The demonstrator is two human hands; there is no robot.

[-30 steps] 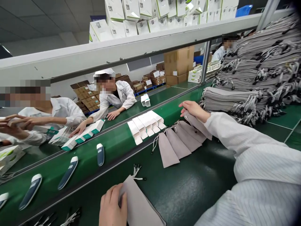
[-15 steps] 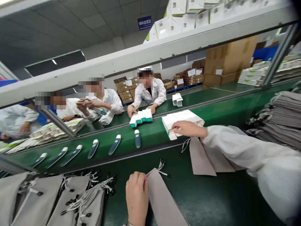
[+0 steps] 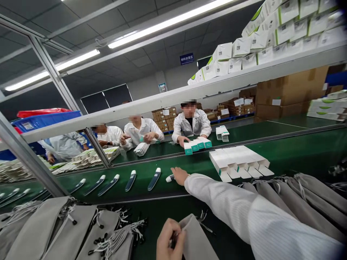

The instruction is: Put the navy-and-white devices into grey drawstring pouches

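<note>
- Left grip (image 3: 170,241): closed, pinching the edge of a grey pouch (image 3: 199,240) above the near surface (image 3: 151,216)
- Right grip (image 3: 179,176): fingers over a blue-and-white device (image 3: 170,178) on the green belt (image 3: 148,164), partly covering it; cannot tell how closed they are
- Left of that device, similar devices (image 3: 131,181) in a line; right of it, open white cartons (image 3: 238,157)
- Heaped grey pouches (image 3: 77,224) left of the left grip

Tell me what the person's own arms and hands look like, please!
On the right, a loose white sleeve with faint thin stripes narrows toward the wrist. The right hand and left hand wear no gloves. No left sleeve shows.
</note>
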